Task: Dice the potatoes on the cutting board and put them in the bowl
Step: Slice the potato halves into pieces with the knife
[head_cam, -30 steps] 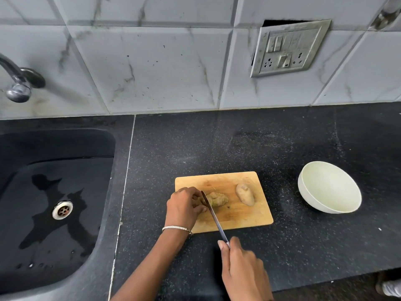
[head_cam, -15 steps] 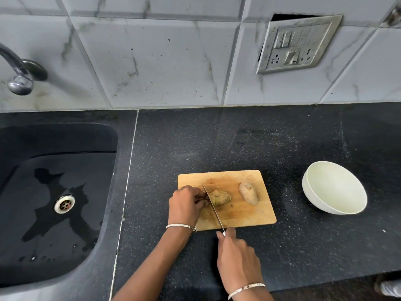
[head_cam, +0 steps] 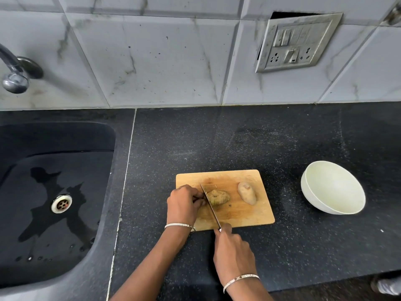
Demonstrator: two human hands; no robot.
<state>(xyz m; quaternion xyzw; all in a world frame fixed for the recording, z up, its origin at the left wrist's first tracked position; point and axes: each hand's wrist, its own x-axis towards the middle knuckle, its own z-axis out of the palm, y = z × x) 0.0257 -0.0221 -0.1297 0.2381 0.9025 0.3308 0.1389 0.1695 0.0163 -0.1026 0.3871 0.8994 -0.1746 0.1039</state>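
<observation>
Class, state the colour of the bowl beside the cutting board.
The bowl is white, pale cream inside; the head view shows it best.

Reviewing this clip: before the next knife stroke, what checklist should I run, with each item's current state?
1. Left hand steadies the left potato: ok.
2. Its fingers clear of the knife blade: cannot tell, they sit right beside it.
3. Right hand grips the knife handle: ok.
4. Right potato lies apart from the blade on the cutting board: ok.
5. Bowl empty, right of the board: ok.
</observation>
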